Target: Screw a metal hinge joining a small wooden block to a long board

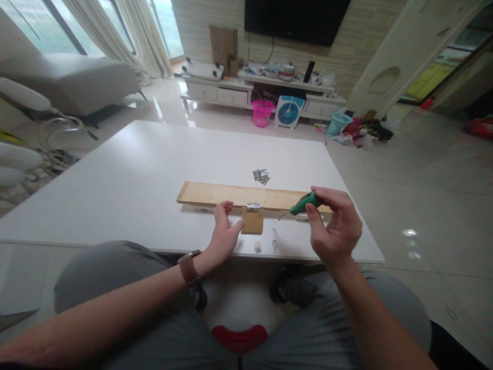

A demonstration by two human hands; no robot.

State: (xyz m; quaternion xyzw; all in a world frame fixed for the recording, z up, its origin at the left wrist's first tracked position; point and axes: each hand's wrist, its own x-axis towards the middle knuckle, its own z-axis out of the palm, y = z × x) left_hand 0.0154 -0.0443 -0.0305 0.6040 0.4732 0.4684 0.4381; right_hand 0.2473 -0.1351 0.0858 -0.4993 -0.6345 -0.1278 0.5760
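Screwdriver [305,203] gripped by right hand [337,226]; hinge [253,207] seen left of grip; left hand [223,233] held spread beside block [253,222].

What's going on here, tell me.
A person at a white table holds a green screwdriver in the right hand, its tip clear of the hinge. The left hand is beside the small wooden piece. The hinge sits where that piece meets the long board. More metal pieces lie beyond the board.
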